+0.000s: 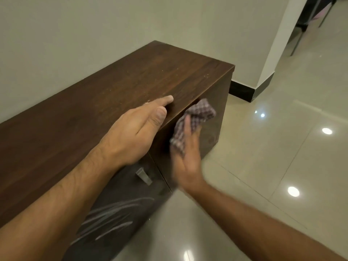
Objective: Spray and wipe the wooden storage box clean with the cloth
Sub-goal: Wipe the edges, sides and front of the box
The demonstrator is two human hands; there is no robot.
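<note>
A long dark wooden storage box [116,85] stands against the wall, its top running from lower left to upper right. My left hand [135,129] lies flat on the top, fingers over the front edge, thumb on the front face. My right hand [186,147] presses a checked cloth [195,117] against the box's front face near its right end; the hand is blurred. A small metal handle [144,176] sticks out of the front below my left wrist. Pale smear streaks [113,213] show on the lower front. No spray bottle is in view.
Glossy beige floor tiles [282,166] reflect ceiling lights to the right of the box. A plain wall [75,34] backs the box, with a dark skirting board [243,91] and a wall corner [278,44] at upper right. Dark furniture legs [305,25] stand beyond it.
</note>
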